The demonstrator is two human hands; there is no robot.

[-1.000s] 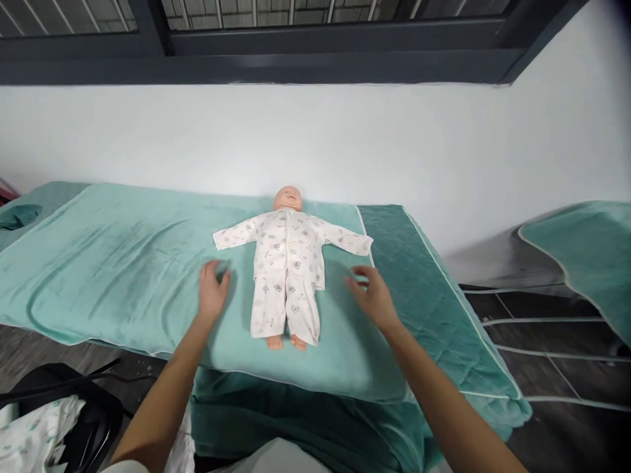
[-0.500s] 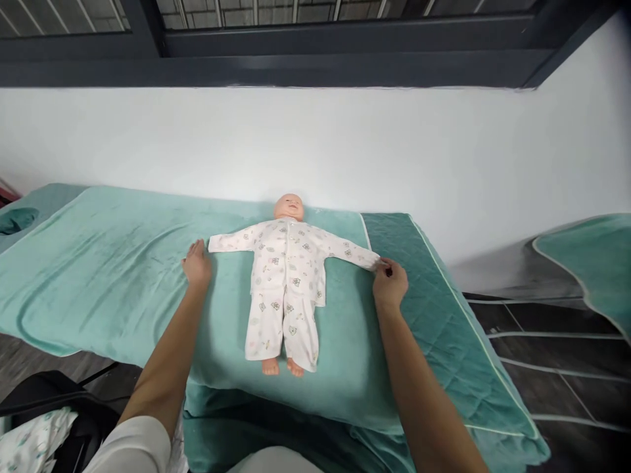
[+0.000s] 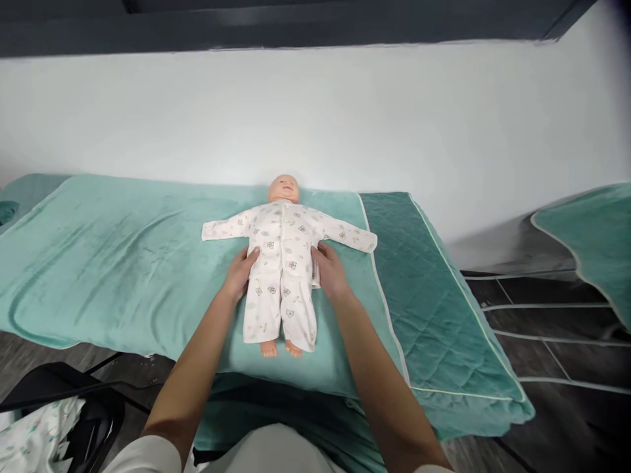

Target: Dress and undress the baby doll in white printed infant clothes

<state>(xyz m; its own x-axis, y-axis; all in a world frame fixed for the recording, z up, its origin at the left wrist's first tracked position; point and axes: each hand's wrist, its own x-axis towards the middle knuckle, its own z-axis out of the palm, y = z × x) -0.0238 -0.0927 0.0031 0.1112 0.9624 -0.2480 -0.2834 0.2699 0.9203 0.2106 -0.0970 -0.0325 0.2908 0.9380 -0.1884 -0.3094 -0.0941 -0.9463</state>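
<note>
A baby doll (image 3: 284, 188) lies on its back on a green padded bed (image 3: 123, 263), head toward the wall. It wears a white patterned long-sleeved top (image 3: 290, 230) and matching trousers (image 3: 263, 309). Both sleeves are stretched out sideways, and the bare feet show below the trouser legs. My left hand (image 3: 239, 272) holds the doll's waist on one side, thumb over the top. On the opposite side my right hand (image 3: 333, 269) grips the waist the same way, its fingers partly hidden by the cloth.
At the lower left a black chair (image 3: 101, 420) carries a white patterned cloth (image 3: 42, 433). Beyond the bed rises a white wall (image 3: 296, 112) under a dark window frame (image 3: 296, 26). On the right stand a metal rack (image 3: 547, 306) and another green cover (image 3: 591, 230).
My right hand has let go of the doll's sleeve cuff. Both hands have moved inward from the sleeve ends to the doll's waist. The view has tilted downward.
</note>
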